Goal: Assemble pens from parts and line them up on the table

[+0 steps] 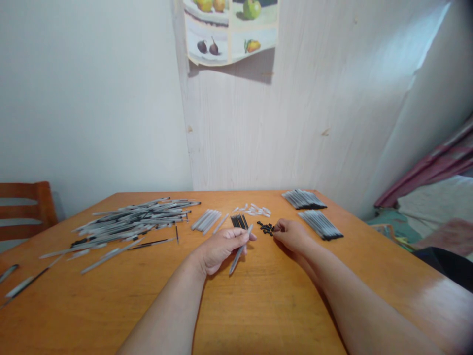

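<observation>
My left hand [225,245] is closed around a translucent pen [237,255], which slants with its lower end toward me. At the pile of small black plugs [265,228], my right hand [291,234] has thumb and fingers pinched together at the right edge; whatever may be between the fingertips is too small to make out. Just beyond my left hand lie several dark refills [238,221] side by side. To their left is a row of clear pen barrels [206,220], with one more barrel [220,223] lying slightly apart. Small white tips [255,210] are scattered behind the plugs.
A large loose heap of pens and parts [133,219] covers the table's left side. Two neat bundles, a nearer one [320,225] and a farther one [303,199], lie at the right. A chair [25,207] stands at the left, and a fruit poster [232,32] hangs on the wall.
</observation>
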{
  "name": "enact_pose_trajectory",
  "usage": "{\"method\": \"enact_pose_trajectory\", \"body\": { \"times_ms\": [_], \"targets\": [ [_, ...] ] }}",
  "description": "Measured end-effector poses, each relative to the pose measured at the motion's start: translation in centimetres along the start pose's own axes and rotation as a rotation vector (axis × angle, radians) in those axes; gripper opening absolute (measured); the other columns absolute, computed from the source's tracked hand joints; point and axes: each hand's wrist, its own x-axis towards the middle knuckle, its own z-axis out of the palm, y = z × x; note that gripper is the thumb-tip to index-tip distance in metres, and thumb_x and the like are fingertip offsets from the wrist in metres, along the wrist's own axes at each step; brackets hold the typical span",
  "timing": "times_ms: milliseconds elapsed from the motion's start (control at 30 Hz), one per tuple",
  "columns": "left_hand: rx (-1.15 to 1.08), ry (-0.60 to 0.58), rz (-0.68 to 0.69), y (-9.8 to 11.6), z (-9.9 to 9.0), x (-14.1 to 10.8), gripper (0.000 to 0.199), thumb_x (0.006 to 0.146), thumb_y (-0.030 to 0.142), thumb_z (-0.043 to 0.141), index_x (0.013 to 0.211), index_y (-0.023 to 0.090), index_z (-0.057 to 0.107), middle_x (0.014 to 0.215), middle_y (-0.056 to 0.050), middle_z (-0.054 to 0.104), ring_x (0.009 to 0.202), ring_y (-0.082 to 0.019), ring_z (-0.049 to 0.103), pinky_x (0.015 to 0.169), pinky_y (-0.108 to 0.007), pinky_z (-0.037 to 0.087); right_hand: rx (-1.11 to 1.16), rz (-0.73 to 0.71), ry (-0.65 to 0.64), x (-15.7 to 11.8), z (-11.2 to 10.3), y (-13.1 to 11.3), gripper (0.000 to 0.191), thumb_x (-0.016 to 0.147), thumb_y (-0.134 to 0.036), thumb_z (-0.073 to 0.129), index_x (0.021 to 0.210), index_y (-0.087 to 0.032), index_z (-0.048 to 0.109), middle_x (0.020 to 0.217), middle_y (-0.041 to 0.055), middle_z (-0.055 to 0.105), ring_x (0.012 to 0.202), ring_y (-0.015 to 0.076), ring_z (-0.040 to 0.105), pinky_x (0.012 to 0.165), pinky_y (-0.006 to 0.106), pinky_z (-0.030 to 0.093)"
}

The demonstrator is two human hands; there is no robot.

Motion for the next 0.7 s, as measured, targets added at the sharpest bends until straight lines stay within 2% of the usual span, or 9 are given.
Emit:
{"method": "enact_pose_trajectory", "body": {
  "times_ms": [200, 333, 700],
  "targets": [
    [0.007, -0.004, 0.002, 0.1, 0.1, -0.1, 0.045, 0.083, 0.048, 0.065, 0.110, 0.012, 0.066, 0.069, -0.003, 0.060, 0.062, -0.011, 0.052, 0.063, -0.024, 0.038, -0.085, 0.001, -0.015, -0.7, 0.0, -1.7, 0.013, 0.079, -0.029, 0.055, 0.079, -0.021, 0.065, 0.073, 0.0034, 0.067, 0.067, 0.0160, 0.054, 0.056, 0.025, 0.027],
    [0.010, -0.004, -0.006, 0.1, 0.1, 0.0, 0.046, 0.082, 0.048, 0.066, 0.111, 0.012, 0.066, 0.070, -0.003, 0.060, 0.063, -0.012, 0.053, 0.064, -0.025, 0.039, -0.143, 0.023, -0.013, -0.9, 0.1, -2.3, 0.016, 0.079, -0.036, 0.056, 0.084, -0.022, 0.065, 0.080, 0.0041, 0.068, 0.070, 0.0172, 0.055, 0.056, 0.026, 0.026],
    [0.004, -0.017, -0.014, -0.1, 0.0, 0.1, 0.050, 0.081, 0.052, 0.066, 0.111, 0.012, 0.066, 0.070, -0.003, 0.060, 0.063, -0.011, 0.054, 0.065, -0.026, 0.039, -0.178, -0.016, -0.071, -0.9, -0.3, -1.6, 0.009, 0.075, -0.023, 0.057, 0.072, -0.019, 0.064, 0.072, 0.0056, 0.066, 0.066, 0.0160, 0.053, 0.057, 0.026, 0.028]
  ]
}}
